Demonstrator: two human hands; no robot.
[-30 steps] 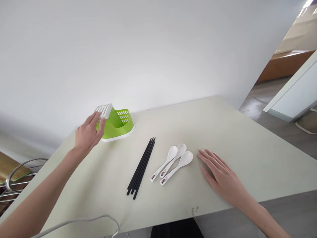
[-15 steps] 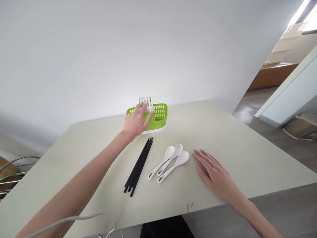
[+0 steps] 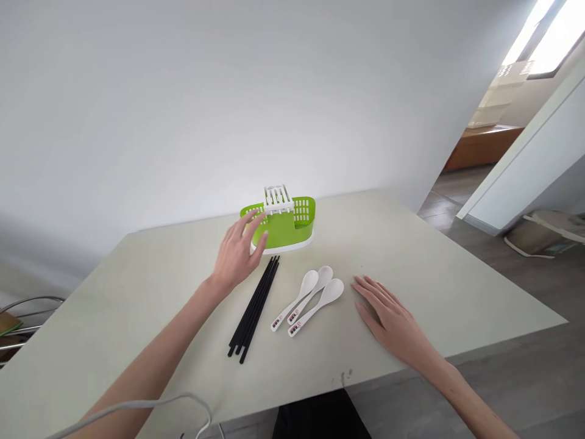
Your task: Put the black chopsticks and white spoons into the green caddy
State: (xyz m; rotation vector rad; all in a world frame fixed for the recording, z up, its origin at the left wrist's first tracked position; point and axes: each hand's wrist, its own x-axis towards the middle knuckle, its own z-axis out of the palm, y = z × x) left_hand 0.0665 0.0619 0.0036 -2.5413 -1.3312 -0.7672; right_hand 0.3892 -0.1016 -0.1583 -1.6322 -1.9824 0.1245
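A green utensil holder point(image 3: 280, 230) with a white base and a white slotted top piece point(image 3: 278, 196) stands at the back of the table, by the wall. In front of its left part is my left hand point(image 3: 238, 249), fingers apart and nothing in them; it hides some of the holder. Nearer to me lies a bundle of black chopsticks point(image 3: 254, 310). Three white spoons point(image 3: 315, 299), partly overlapping, rest to their right with bowls pointing away. My right hand point(image 3: 388, 317) lies flat on the table, right of the spoons, open and holding nothing.
The pale table point(image 3: 183, 256) meets a white wall point(image 3: 205, 110) at its back. A white cable point(image 3: 150, 403) crosses the front left corner area. Metal rods point(image 3: 27, 329) show beyond the left edge, and a bag-like object point(image 3: 548, 231) sits on the floor at right.
My left hand has drawn back from the white slotted top piece, toward me and slightly left, so that piece shows fully. My right hand stays on the table. The view has shifted slightly.
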